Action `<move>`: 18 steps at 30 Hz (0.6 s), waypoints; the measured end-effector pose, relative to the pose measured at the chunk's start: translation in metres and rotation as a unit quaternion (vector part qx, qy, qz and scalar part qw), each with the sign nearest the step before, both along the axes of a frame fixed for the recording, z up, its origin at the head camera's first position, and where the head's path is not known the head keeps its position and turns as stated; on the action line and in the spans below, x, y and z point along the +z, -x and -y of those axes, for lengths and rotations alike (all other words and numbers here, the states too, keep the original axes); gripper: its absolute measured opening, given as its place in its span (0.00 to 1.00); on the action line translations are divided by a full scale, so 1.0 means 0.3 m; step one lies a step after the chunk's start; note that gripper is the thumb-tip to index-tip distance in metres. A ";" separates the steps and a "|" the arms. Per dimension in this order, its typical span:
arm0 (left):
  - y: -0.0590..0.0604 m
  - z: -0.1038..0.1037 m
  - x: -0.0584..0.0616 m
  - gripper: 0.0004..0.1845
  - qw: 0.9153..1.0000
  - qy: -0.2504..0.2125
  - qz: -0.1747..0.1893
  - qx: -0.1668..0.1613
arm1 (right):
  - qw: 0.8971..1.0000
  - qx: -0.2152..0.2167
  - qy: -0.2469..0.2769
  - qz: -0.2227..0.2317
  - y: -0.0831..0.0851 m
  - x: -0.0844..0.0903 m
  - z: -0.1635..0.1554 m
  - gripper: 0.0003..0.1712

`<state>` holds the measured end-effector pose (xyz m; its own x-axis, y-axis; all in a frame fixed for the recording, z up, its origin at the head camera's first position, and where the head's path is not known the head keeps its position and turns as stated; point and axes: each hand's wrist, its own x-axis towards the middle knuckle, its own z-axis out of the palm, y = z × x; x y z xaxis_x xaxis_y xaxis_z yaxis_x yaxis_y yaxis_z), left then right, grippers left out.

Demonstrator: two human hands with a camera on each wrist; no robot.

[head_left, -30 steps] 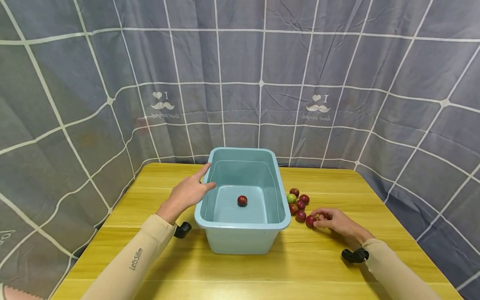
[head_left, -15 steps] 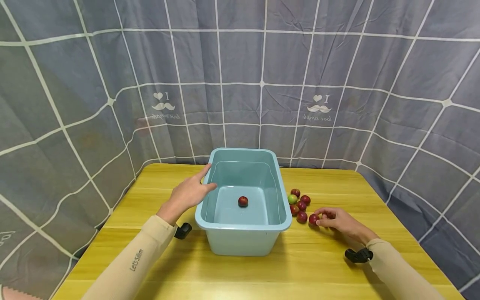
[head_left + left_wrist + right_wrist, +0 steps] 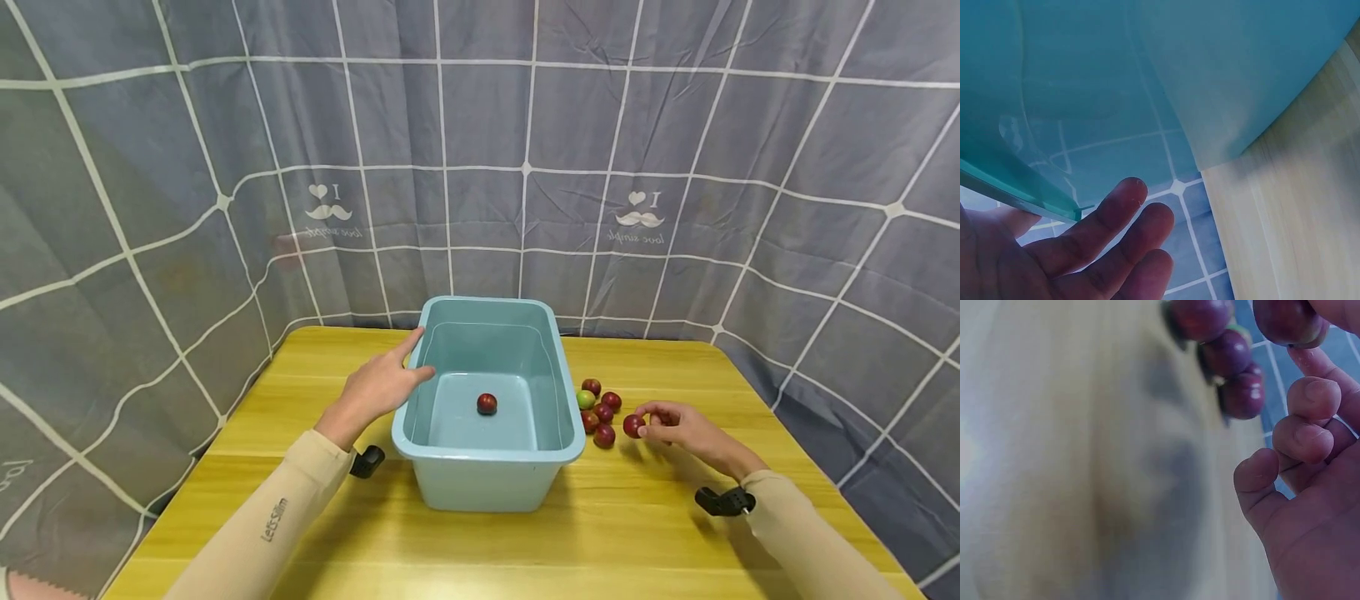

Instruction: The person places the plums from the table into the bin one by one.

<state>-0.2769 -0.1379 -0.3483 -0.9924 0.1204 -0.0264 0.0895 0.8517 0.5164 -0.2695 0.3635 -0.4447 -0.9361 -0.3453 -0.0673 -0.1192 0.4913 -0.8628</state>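
Note:
In the head view, the thumb and fingertips of my right hand (image 3: 686, 432) pinch a dark red plum (image 3: 633, 426) just above the table. The right wrist view shows this same plum (image 3: 1286, 320) at the top edge, with the other fingers loosely bent below it. My left hand (image 3: 375, 387) rests at the left rim of a light blue plastic tub (image 3: 487, 455), its thumb reaching over the rim and its forefinger extended along it. Seen from the left wrist, the fingers (image 3: 1125, 237) hang relaxed beside the tub's outer wall. One red plum (image 3: 487, 404) lies on the tub's floor.
Several red plums (image 3: 603, 435) and a green one (image 3: 585, 400) lie clustered against the tub's right side. The tub stands on a yellow wood-grain table (image 3: 315, 533). Behind and around it hangs a grey checked curtain (image 3: 480, 208).
My right hand has lifted its plum slightly off the table and drawn it to the right, away from the cluster. The left hand keeps its place at the rim.

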 end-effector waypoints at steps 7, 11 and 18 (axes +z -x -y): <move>0.001 0.001 -0.003 0.43 1.000 0.001 -0.002 0.000 | 0.999 0.012 0.005 -0.041 0.018 0.074 0.024 0.20; -0.001 0.002 -0.004 0.43 1.000 0.002 0.001 0.001 | 0.998 0.027 0.004 -0.055 0.026 0.117 0.049 0.19; -0.003 0.001 -0.002 0.43 1.000 0.002 0.001 0.001 | 0.996 0.044 -0.001 -0.081 0.041 0.193 0.093 0.17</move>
